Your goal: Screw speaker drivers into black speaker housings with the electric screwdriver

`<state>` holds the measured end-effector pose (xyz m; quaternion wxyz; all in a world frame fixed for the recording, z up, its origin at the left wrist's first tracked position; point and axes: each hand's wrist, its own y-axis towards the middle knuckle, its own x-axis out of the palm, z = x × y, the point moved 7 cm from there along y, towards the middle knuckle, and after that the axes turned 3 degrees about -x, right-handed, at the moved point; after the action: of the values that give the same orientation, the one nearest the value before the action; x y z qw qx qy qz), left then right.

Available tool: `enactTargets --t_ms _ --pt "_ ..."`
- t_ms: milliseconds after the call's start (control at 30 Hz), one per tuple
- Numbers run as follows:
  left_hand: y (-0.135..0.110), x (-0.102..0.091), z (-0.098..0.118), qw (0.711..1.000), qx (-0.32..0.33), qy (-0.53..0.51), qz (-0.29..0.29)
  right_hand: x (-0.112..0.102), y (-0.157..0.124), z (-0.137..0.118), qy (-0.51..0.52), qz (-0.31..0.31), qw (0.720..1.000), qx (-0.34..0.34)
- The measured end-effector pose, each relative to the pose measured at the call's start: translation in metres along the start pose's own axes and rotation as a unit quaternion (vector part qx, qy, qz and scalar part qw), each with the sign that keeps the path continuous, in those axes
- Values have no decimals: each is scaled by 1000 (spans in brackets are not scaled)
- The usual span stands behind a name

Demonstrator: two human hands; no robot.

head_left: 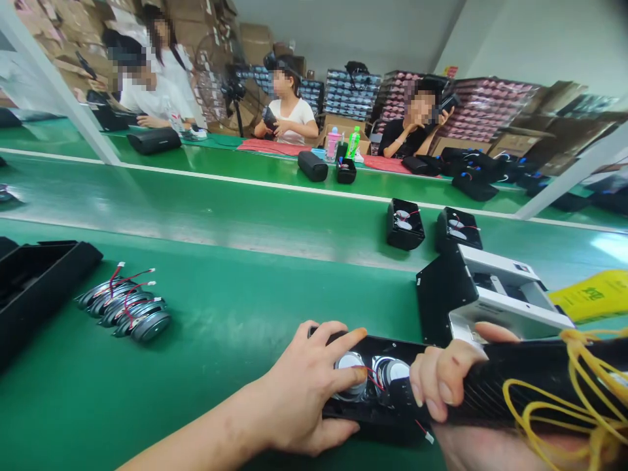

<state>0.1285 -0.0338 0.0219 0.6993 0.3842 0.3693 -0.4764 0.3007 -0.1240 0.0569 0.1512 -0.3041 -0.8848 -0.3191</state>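
Observation:
My left hand (314,386) is closed around the left end of a black speaker housing (353,412), thumb on the near side and fingers reaching over the top. Two round speaker drivers (396,371) with silver-white backs sit in the housing, and my left forefinger touches the left one. Wrapped in my right hand (449,379) is a black electric screwdriver (495,386), held nearly level with its nose over the right driver. Whether its tip meets a screw is hidden. From the housing's near side hangs a red-and-black lead with a white plug (429,437).
Several loose speaker drivers (125,304) lie in a row at left, beside a black box (44,288). A white-and-black machine (495,294) and a yellow packet (593,296) stand right. Two housings (405,224) rest on the belt (245,206). Co-workers (289,111) sit across.

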Motion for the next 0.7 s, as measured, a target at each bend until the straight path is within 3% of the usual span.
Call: enactTargets --t_ms 200,433,700 --pt "0 0 0 1000 0 11 -6 -7 1 5 13 -6 1000 -8" --pt "1 -1 0 1000 -2 15 -4 -4 -4 8 13 5 999 34" --pt "0 -3 3 999 12 30 -11 25 -4 10 33 -116 993 0"
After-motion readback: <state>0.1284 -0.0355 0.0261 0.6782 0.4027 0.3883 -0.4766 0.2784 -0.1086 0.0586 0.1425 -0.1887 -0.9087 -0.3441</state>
